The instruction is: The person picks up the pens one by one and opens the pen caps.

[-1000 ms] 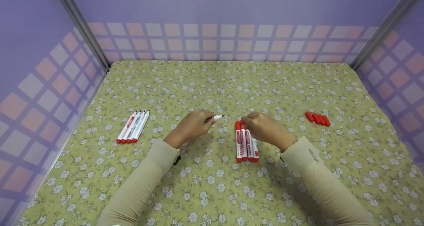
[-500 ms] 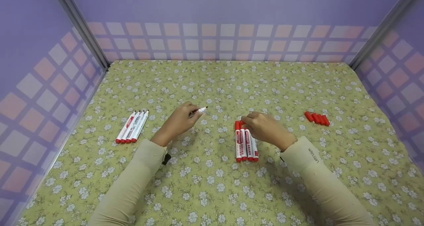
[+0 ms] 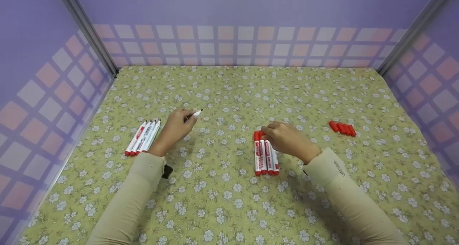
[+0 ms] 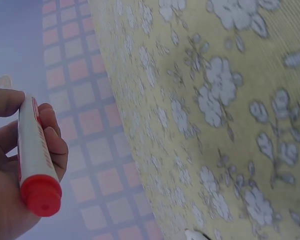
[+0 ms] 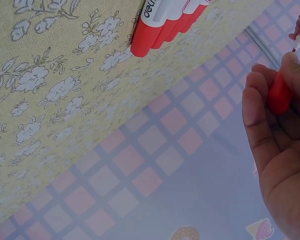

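My left hand (image 3: pixel 176 127) grips an uncapped white marker (image 3: pixel 197 113) near the middle left, its dark tip pointing up and right. In the left wrist view, the marker (image 4: pixel 35 140) shows its red end plug, with thumb and fingers around the barrel. My right hand (image 3: pixel 289 139) is just above the row of capped markers (image 3: pixel 263 157). A loose red cap (image 5: pixel 280 93) is pinched between its thumb and fingers, as the right wrist view shows. Beside my left wrist lies a row of uncapped markers (image 3: pixel 138 139), partly covered by that wrist.
Several loose red caps (image 3: pixel 343 128) lie side by side on the right of the flowered tablecloth (image 3: pixel 229 209). Purple checked panels (image 3: pixel 236 44) stand at the back and both sides, with grey posts (image 3: pixel 89 29) in the corners.
My left hand has travelled left with the uncapped marker, away from the right hand and toward the row of uncapped markers. The right hand has stayed where it was.
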Motion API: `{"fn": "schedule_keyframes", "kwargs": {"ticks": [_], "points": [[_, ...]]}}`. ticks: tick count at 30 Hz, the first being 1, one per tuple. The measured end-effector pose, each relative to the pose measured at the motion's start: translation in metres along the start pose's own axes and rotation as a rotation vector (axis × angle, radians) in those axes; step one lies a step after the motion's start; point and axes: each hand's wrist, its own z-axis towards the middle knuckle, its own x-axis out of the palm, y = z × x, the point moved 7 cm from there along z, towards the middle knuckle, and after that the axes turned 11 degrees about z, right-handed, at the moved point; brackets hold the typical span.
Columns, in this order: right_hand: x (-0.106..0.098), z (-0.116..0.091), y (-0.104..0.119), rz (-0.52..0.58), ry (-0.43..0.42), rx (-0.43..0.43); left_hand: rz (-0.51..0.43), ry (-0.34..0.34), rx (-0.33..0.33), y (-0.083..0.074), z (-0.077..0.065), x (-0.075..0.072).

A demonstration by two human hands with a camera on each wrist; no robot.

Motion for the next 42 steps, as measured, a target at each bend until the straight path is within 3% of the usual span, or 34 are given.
{"fn": "schedule_keyframes", "kwargs": {"ticks": [6, 12, 18, 26, 42], "points": [[0.002, 0.000, 0.001, -0.002, 0.008, 0.000, 0.016, -0.047, -0.044, 0.015, -0.003, -0.009], [0.002, -0.001, 0.000, 0.013, 0.009, 0.013, 0.013, -0.026, -0.096, 0.030, -0.006, -0.015], [0.003, -0.001, -0.001, 0.018, 0.018, 0.020, 0.021, -0.063, -0.112, 0.046, -0.008, -0.025], [0.005, -0.002, -0.001, 0.018, 0.025, 0.028, -0.011, -0.026, -0.196, 0.074, -0.017, -0.031], [0.003, -0.003, -0.001, 0.012, 0.053, 0.038, 0.028, -0.099, -0.280, 0.111, -0.025, -0.052]]}}
